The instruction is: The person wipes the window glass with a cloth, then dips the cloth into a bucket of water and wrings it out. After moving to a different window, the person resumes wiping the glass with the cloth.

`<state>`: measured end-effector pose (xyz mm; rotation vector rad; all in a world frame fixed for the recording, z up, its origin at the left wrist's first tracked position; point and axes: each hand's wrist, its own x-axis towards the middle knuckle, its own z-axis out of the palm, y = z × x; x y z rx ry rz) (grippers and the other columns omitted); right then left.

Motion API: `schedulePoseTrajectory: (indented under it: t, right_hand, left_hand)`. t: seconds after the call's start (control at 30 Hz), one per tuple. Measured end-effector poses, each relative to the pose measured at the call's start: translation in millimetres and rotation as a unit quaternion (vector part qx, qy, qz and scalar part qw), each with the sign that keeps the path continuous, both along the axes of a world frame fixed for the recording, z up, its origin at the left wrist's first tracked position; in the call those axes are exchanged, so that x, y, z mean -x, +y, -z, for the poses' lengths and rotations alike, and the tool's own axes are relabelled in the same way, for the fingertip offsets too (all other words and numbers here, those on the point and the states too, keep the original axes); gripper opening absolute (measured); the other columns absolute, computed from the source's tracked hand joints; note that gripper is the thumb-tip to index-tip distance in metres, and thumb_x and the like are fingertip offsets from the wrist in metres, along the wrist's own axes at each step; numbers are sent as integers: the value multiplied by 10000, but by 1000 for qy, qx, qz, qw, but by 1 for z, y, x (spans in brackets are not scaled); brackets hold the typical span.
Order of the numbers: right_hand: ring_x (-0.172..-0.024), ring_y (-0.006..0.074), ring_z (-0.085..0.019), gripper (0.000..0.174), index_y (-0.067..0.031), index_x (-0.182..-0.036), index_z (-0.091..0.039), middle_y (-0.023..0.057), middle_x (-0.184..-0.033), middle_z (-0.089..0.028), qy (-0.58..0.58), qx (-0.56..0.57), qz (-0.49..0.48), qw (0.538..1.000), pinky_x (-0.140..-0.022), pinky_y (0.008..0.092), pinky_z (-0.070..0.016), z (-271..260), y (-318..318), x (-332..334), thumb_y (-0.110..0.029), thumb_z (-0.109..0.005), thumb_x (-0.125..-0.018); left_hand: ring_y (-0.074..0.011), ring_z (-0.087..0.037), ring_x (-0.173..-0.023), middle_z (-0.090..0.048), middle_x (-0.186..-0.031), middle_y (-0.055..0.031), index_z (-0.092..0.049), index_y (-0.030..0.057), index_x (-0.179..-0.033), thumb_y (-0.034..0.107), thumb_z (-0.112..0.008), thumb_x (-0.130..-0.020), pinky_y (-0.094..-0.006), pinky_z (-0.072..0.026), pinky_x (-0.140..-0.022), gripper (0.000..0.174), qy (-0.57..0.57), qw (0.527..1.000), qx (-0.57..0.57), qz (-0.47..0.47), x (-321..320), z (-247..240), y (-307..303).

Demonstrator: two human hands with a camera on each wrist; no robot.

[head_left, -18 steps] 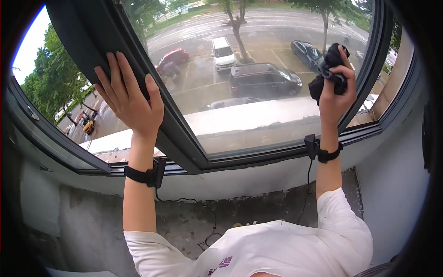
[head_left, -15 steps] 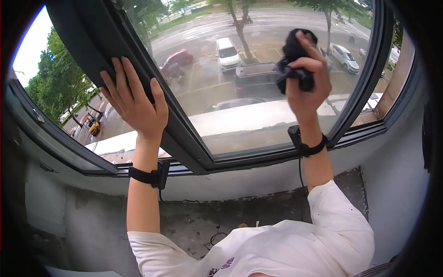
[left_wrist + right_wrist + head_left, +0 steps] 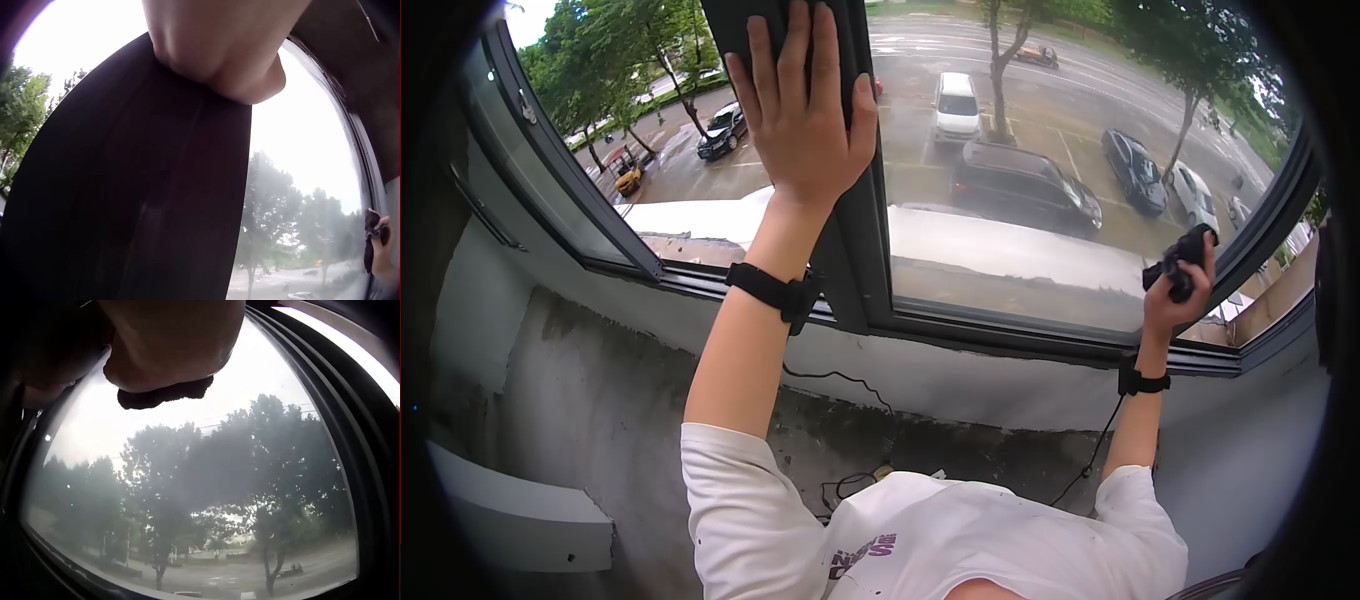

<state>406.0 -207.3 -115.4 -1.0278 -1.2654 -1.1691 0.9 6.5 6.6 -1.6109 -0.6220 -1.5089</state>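
My left hand (image 3: 810, 135) lies with straight fingers against the wide dark window post (image 3: 850, 250); in the left wrist view its heel overlaps that dark post (image 3: 137, 187). A bunched black cloth (image 3: 1175, 265) is in my right hand (image 3: 1175, 305), which grips it near the lower right edge of the window pane (image 3: 1020, 285). From the left wrist the cloth (image 3: 373, 237) shows against the right side of the frame. The right wrist view shows only a dark edge of the cloth (image 3: 165, 395) below the hand (image 3: 175, 344), over the hazy glass (image 3: 206, 462).
The dark lower window rail (image 3: 1000, 335) runs above a pale wall (image 3: 960, 370). Black cables (image 3: 840, 375) trail from the wrist cameras to the grey floor (image 3: 640, 400). A white ledge (image 3: 520, 510) stands at lower left. Parked cars (image 3: 1020, 190) and trees show outside.
My right hand swept the cloth leftward across the pane, then back to the right and lower. The head view has shifted, while my left hand stays on the post.
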Motion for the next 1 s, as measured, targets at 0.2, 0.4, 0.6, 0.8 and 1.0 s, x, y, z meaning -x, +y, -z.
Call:
schedulePoseTrajectory:
  t: [0.2, 0.4, 0.6, 0.8, 1.0]
  right_hand:
    - [-1248, 407, -605, 126, -24, -980, -586, 237, -1335, -631, 90, -78, -83, 989, -1098, 471, -450, -50, 64, 127, 42, -613, -876]
    - [-1149, 234, -687, 120, -168, -796, -642, 43, -1213, -736, -204, 143, -172, 953, -1009, 375, -545, 25, 81, 172, -91, -728, -831]
    - [-1192, 328, -655, 53, -96, -863, -672, 138, -1247, -704, -217, 179, -73, 957, -1021, 463, -518, 66, 6, 28, -44, -669, -851]
    - [-1263, 356, -599, 230, 64, -1113, -637, 224, -1369, -614, 87, -38, -26, 995, -1120, 434, -448, -60, 20, 44, 130, -554, -909]
    - [-1233, 371, -620, 134, -62, -943, -699, 159, -1319, -669, -47, 59, -137, 988, -1085, 462, -475, -56, 76, 178, -28, -665, -818]
  left_hand:
    - [-456, -307, -1481, -443, -1551, -179, -465, 31, -1517, 297, -536, -950, -608, -184, -1219, 630, 17, 999, 26, -14, 3, 1, -3]
    - [-454, -304, -1483, -456, -1531, -180, -464, 26, -1510, 305, -534, -958, -608, -181, -1220, 622, 13, 999, 38, -16, 5, 2, -6]
    - [-458, -311, -1478, -459, -1523, -186, -466, 14, -1501, 302, -503, -978, -611, -176, -1220, 599, 4, 999, 45, -9, 0, 3, -7]
    - [-471, -304, -1476, -460, -1510, -188, -452, 4, -1503, 316, -466, -1015, -620, -183, -1215, 580, 7, 999, 45, -14, -1, 2, -10]
    - [-471, -291, -1482, -429, -1528, -204, -430, -12, -1513, 314, -465, -1016, -621, -171, -1218, 596, 25, 997, 57, -34, 2, 2, -11]
